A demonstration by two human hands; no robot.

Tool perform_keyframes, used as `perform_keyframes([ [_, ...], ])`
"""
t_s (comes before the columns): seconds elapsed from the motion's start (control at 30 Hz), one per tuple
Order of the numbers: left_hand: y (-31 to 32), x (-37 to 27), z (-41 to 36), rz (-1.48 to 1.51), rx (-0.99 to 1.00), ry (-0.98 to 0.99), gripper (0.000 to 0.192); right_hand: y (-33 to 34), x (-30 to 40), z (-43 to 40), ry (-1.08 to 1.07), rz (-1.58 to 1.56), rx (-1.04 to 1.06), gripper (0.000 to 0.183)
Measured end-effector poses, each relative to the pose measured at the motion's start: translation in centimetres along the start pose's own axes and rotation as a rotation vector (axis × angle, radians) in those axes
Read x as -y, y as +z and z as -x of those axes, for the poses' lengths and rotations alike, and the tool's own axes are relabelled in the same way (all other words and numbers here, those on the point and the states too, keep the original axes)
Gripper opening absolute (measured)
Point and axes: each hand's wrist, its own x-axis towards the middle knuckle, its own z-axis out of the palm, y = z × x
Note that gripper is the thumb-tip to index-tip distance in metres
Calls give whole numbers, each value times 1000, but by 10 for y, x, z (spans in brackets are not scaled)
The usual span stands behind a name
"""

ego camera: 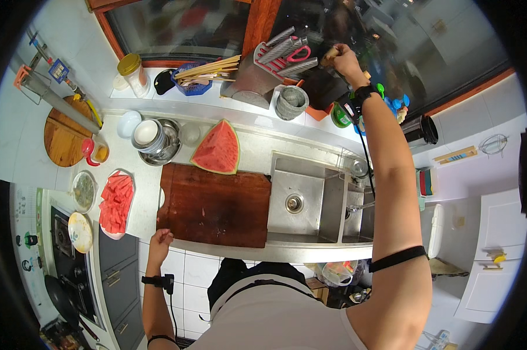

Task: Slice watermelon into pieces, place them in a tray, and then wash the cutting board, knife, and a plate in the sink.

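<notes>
My right hand is stretched out to the windowsill, its fingers closed around a tan handle. Below that handle is a broad dark piece that looks like a cleaver blade, beside an orange-red holder. My left hand is at the counter's front edge, fingers curled, by the near left corner of a wooden cutting board; whether it touches the board or holds anything is unclear. A large watermelon wedge rests at the board's far edge. Cut watermelon pieces fill a white plate to the left.
A steel sink adjoins the board's right side. Along the sill stand a knife block, a stone mortar and a blue basket of chopsticks. Stacked bowls sit at the back left. A stove lies farther left.
</notes>
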Motion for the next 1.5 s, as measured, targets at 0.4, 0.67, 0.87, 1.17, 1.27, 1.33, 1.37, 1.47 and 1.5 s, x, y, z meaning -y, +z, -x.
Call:
perform_keyframes([
  [0.4,11,-9,-18,123,61,-8,15,28,-17,143,143,238,-343,31],
  [0.67,13,-25,-22,-3,103,-28,11,92,-111,166,457,-37,-288,42],
  [0.87,18,-41,-8,-12,55,-71,17,92,-95,153,375,21,-276,35],
  [1.17,24,-30,-7,57,86,-27,18,94,-120,134,432,-65,-223,40],
  [1.27,27,-36,-11,20,96,-33,15,96,-140,142,594,-415,-293,46],
  [1.33,18,-27,-2,32,71,-38,14,106,-117,158,619,-448,-260,46],
  [1.37,14,-23,0,37,70,-24,14,108,-109,166,645,-479,-259,46],
  [1.47,-11,21,-25,170,68,51,13,117,-135,180,549,-465,-305,42],
  [1.5,-27,42,-31,-68,16,43,16,126,-127,194,471,-563,-304,36],
])
